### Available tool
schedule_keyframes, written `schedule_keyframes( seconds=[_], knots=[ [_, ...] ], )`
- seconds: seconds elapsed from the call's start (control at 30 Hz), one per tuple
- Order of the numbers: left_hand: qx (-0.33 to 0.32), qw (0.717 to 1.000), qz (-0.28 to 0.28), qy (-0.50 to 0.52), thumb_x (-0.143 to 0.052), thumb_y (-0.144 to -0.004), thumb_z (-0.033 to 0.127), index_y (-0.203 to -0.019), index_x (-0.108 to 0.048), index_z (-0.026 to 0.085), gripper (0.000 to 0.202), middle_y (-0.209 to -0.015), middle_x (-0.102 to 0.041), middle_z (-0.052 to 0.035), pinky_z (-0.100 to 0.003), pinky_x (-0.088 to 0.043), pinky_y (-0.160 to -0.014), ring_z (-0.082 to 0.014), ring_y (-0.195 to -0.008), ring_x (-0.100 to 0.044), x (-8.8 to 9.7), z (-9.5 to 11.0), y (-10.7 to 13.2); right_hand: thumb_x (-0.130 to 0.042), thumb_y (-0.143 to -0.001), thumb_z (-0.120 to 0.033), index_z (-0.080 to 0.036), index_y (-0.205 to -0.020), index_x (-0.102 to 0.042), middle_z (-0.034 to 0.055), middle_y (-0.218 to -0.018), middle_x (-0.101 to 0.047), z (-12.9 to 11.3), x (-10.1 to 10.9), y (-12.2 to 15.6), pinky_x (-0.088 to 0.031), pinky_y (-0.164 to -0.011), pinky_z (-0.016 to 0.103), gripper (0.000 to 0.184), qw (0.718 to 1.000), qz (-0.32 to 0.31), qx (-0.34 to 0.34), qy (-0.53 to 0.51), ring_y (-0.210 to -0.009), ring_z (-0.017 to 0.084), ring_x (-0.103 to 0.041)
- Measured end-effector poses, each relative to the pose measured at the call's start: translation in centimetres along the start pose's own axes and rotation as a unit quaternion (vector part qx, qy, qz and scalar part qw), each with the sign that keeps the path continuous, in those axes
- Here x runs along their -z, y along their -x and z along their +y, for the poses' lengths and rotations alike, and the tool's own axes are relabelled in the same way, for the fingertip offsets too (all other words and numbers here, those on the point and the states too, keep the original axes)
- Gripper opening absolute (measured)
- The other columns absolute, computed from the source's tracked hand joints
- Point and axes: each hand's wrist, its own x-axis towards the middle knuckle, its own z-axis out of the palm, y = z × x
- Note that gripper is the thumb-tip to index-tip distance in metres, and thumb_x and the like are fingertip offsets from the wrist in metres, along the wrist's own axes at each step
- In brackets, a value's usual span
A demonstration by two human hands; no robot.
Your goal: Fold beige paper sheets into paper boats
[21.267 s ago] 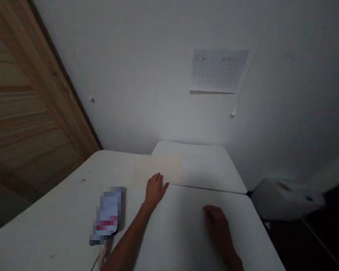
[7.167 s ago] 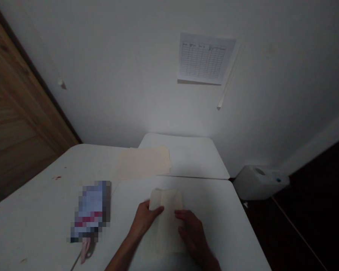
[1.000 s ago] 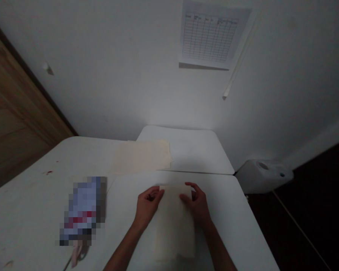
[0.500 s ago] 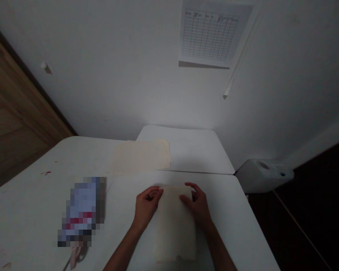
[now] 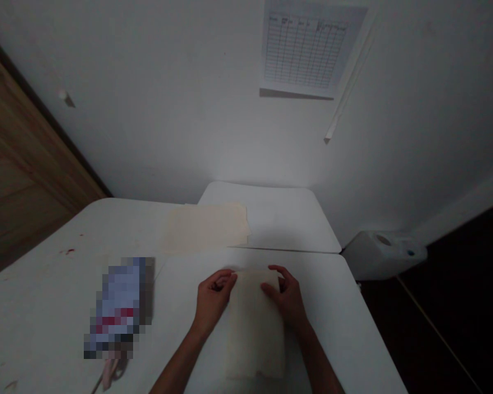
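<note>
Cream folded paper sheet (image 5: pixel 254 323): head view, only cam. It lies flat on the white plastic table (image 5: pixel 45 306), near the front edge, long side running away from the person, between both forearms.
Left hand (image 5: pixel 211 298): at the sheet's far-left corner, fingers curled round the edge, grasping it.
Right hand (image 5: pixel 287 301): at the far-right corner, fingertips arched onto the paper. Too dim to tell whether it clamps the edge or only presses down.
Why held so: prob. one hand per far corner keeps the edge square & the sheet from sliding.
Flat cream card folder (image 5: pixel 205 227): further back, well apart from the hands, across the seam w/ a 2nd white tabletop (image 5: pixel 271 219); looks parked out of the way.
Pixel-blurred blue-white-red item (image 5: pixel 119 306): left of the left hand, not touching; a pink-handled thing (image 5: pixel 110 372) pokes out below it, type unclear.
Bkgd: printed grid chart (image 5: pixel 304 49) on the white wall (image 5: pixel 168 109), brown wooden door (image 5: pixel 16 164) at left, white lidded bin (image 5: pixel 384 254) on the floor at right.
</note>
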Motion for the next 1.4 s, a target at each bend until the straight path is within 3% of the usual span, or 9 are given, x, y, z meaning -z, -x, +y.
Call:
schedule_keyframes(
  seconds=[1.1, 1.4],
  knots=[
    [0.012, 1.000, -0.018, 0.010, -0.072, -0.073, 0.040, -0.077, -0.068, 0.015, 0.026, -0.061, -0.065, -0.0020, -0.020, -0.042, -0.048, -0.0122, -0.053, -0.057, 0.13, 0.44, 0.04, -0.077, -0.068, -0.049, -0.018, -0.118, -0.053, 0.0041, -0.077, -0.071, 0.01, 0.03, -0.05, -0.052, -0.055, 0.028, 0.063, 1.000, -0.004, 0.007, -0.003, -0.064, 0.020, -0.066],
    [-0.021, 0.999, -0.019, -0.030, -0.072, -0.073, 0.041, -0.076, -0.070, 0.016, 0.026, -0.063, -0.067, -0.0018, -0.022, -0.047, -0.055, -0.0143, -0.058, -0.061, 0.06, 0.20, 0.20, -0.076, -0.067, -0.052, -0.015, -0.115, -0.058, 0.0009, -0.070, -0.066, 0.55, 0.26, -0.44, -0.046, -0.050, 0.025, 0.063, 0.998, 0.052, 0.002, -0.022, -0.055, 0.015, -0.057]
  ],
)
